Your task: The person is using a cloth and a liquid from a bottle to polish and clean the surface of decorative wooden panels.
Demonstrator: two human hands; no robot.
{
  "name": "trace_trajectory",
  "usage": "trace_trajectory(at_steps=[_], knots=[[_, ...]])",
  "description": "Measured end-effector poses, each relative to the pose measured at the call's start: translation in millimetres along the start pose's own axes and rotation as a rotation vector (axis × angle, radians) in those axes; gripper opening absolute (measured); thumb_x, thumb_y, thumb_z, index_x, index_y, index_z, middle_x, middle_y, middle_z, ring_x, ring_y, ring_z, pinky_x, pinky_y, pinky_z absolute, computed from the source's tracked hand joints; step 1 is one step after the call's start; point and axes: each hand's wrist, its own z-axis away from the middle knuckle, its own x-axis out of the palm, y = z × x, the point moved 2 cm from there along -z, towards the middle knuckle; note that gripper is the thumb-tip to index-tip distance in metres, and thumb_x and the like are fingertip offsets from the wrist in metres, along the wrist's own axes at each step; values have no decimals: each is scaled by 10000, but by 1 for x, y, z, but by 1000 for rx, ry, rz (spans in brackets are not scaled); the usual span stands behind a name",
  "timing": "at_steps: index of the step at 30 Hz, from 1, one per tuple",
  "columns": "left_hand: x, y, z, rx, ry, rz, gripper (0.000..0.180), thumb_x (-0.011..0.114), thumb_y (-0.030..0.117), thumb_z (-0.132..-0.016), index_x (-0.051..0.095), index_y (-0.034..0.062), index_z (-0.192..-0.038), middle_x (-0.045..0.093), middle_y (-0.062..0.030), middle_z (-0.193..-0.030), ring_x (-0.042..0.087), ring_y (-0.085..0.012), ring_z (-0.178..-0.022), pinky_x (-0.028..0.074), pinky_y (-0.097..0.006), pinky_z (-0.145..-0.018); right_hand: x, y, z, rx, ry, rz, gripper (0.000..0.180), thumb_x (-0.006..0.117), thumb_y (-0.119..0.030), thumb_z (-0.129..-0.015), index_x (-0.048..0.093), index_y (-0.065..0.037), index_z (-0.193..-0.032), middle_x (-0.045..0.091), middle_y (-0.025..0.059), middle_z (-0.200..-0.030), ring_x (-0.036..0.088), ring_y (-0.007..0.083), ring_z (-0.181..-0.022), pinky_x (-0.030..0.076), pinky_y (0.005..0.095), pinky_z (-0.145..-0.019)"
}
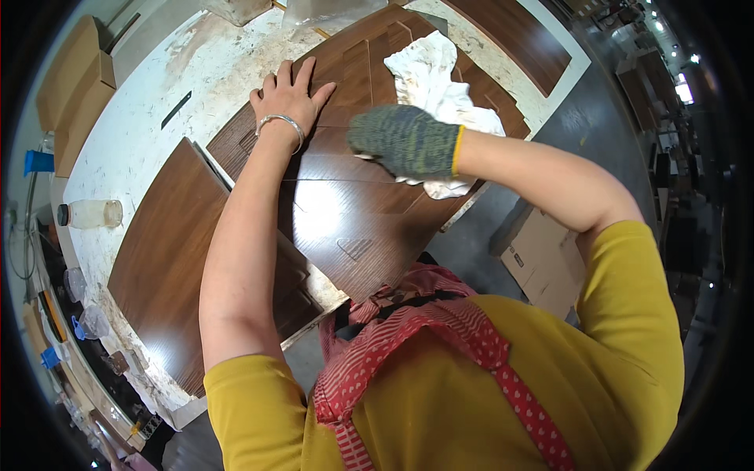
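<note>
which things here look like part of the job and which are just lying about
Likely part of the job:
brown panel, under the left hand
white cloth, at the gloved right hand

Apparently just lying about:
capped clear bottle
thin dark strip
cardboard, at right

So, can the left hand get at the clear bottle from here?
Probably yes: the left hand rests spread on the patterned brown panel, apparently holding nothing, and only a corner of the plain brown panel seems near its path to the clear bottle.
</note>
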Motion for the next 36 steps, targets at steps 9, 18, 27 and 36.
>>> trace_trajectory(at_steps=[9,18,27,36], knots=[[-1,2,-3,-1,18,-16,598,377,601,-866,335,285,-1372,352,-75,-1386,357,-290,-1255,273,-521,-989,18,1,-9,-10,-3,110,210,584,-141,-731,612,-63,-924,626,120,-962,608,306,-880,481,397,-760],[2,-1,-1,13,8,-72,605,398,596,-861,328,289,-1377,331,-79,-1405,359,-305,-1253,261,-521,-998,-52,82,79,297,80,-277,308,586,-250,-833,598,-94,-1099,550,106,-1163,543,239,-1039,439,329,-879],[6,-5,-4,46,-5,-96,599,380,589,-874,318,281,-1384,330,-84,-1406,363,-326,-1249,254,-512,-1002,-2,66,101,261,73,-56,398,593,-181,-772,564,-113,-1163,551,95,-1167,509,253,-1113,411,398,-928],[8,-6,-5,30,-34,-89,586,419,563,-869,337,267,-1368,337,-85,-1395,374,-309,-1227,265,-501,-991,37,13,-34,-80,303,26,190,549,-114,-710,625,12,-831,630,169,-705,618,305,-666,496,398,-621]])
